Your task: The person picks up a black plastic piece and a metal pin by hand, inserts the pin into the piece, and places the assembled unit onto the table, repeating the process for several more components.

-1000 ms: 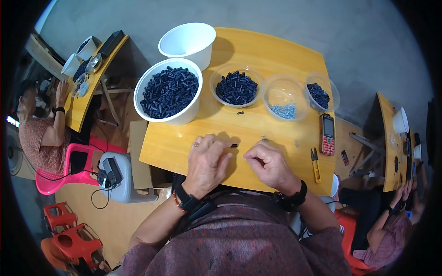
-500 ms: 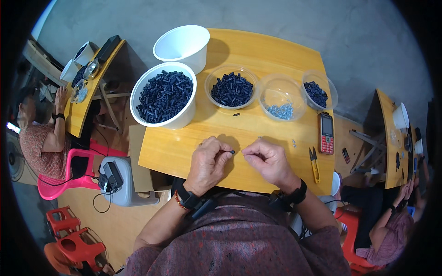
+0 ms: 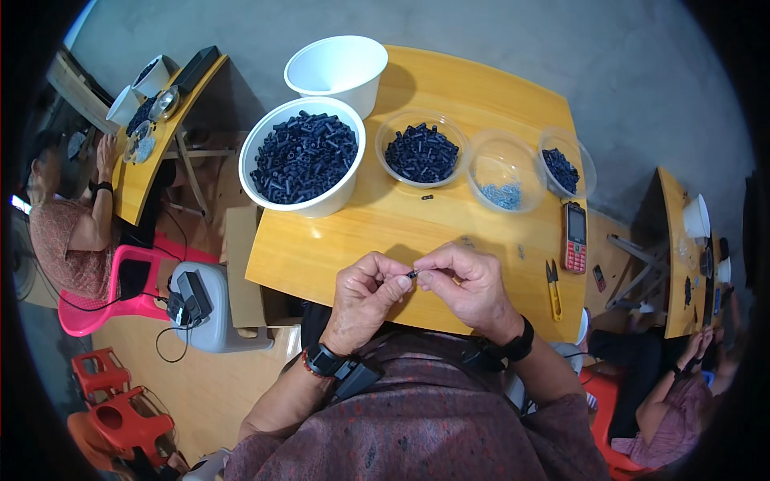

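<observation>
Head view: over a yellow table (image 3: 321,248), a person's left hand (image 3: 363,298) pinches a small black piece (image 3: 412,274) between closed thumb and forefinger. The right hand (image 3: 475,290) meets it, thumb and forefinger also drawn together at the piece's end; whether they grip something of their own is too small to tell. Beyond stand a white tub (image 3: 321,208) and a clear bowl (image 3: 399,179) of dark pieces, and small metal parts (image 3: 504,196). The step looks like fine two-handed work; the next move seems to call for steady, aligned fingertips.
</observation>
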{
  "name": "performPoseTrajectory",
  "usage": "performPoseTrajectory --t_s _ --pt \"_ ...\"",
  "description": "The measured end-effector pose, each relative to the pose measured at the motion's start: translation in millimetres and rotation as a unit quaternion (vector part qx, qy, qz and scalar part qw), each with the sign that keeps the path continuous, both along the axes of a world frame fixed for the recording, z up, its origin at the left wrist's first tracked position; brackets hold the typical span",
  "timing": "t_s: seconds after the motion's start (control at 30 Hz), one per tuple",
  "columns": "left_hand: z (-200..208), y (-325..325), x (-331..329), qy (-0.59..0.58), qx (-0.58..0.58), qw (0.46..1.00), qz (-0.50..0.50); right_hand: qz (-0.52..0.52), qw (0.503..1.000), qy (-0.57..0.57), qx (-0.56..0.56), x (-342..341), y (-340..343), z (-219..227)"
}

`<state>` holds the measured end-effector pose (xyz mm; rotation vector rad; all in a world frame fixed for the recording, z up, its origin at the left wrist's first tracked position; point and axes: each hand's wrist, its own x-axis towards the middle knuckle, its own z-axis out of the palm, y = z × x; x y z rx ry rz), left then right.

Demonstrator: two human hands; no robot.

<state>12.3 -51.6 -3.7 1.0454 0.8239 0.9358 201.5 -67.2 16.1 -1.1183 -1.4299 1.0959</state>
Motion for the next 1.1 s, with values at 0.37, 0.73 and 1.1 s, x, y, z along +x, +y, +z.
performPoseTrajectory --t_s 0.37,0.73,1.1 --pt "-5 -9 -2 -0.009 -0.018 0.999 0.037 0.068 0.953 -0.232 0.181 -1 8 20" --pt "-9 -4 -8 -0.072 -0.046 0.996 0.036 0.043 0.989 -0.131 0.052 -7 9 5" --pt "-10 1 -11 -0.106 -0.078 0.99 0.053 -0.059 0.952 -0.282 0.103 17 53 -4"
